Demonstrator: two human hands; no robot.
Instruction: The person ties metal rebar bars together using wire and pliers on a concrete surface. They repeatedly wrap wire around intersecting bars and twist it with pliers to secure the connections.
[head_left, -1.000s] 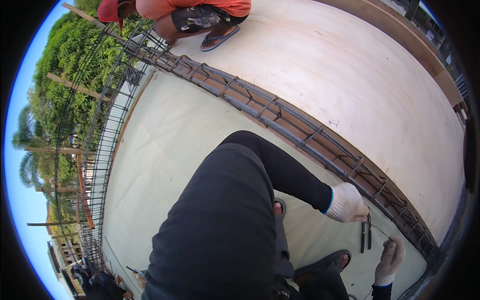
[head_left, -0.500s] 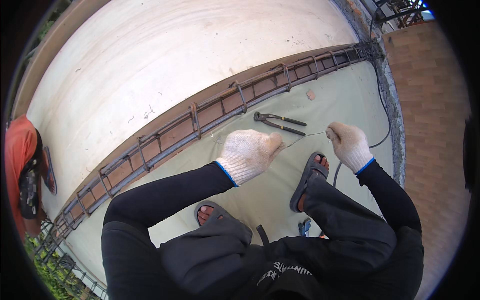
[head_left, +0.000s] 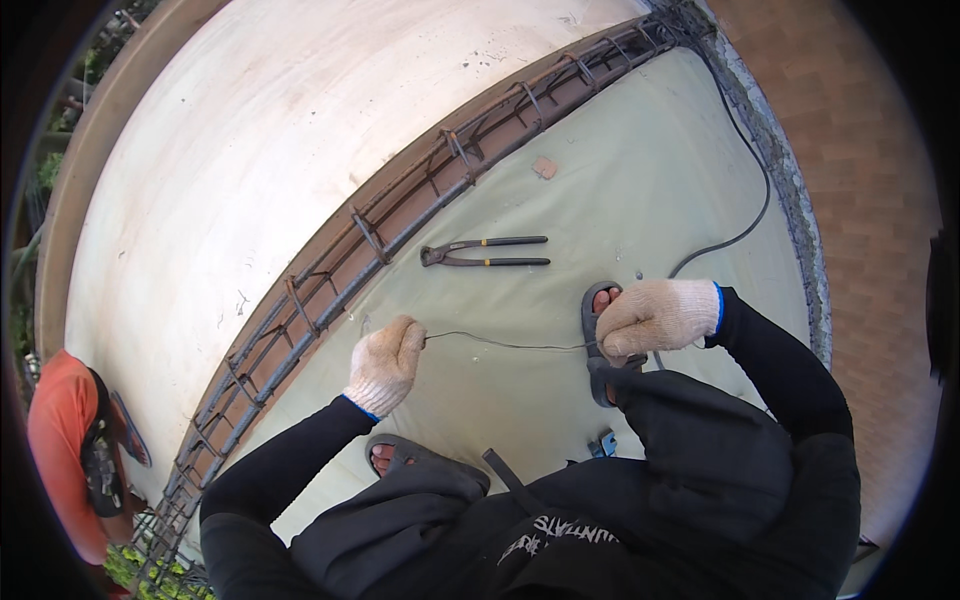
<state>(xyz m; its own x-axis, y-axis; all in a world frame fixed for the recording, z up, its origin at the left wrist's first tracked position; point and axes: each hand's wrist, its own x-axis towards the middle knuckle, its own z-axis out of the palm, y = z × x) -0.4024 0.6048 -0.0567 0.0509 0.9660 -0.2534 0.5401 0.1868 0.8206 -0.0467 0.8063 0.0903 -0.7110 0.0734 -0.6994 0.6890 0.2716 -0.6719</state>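
Note:
A thin dark wire (head_left: 510, 346) runs almost level between my two hands, sagging only slightly. My left hand (head_left: 386, 362), in a white knit glove, pinches one end near the steel bars. The other end disappears into the closed fingers of my right hand (head_left: 655, 322), gloved alike with a blue cuff edge. Beyond the wire, a pair of end-cutting pincers (head_left: 485, 251) with black and yellow handles lies on the pale green sheet, touched by neither hand.
A long cage of tied steel bars (head_left: 370, 238) sits in a channel beyond the pincers. A black cable (head_left: 757, 212) curves along the rough right edge. A brown chip (head_left: 544, 167) and a blue object (head_left: 603, 444) lie on the sheet. Another person in orange (head_left: 65, 430) is at far left.
My hands have moved farther apart, the left one leftward and lower, so more wire shows between them. The view has turned, shifting the pincers and steel cage leftward in the picture.

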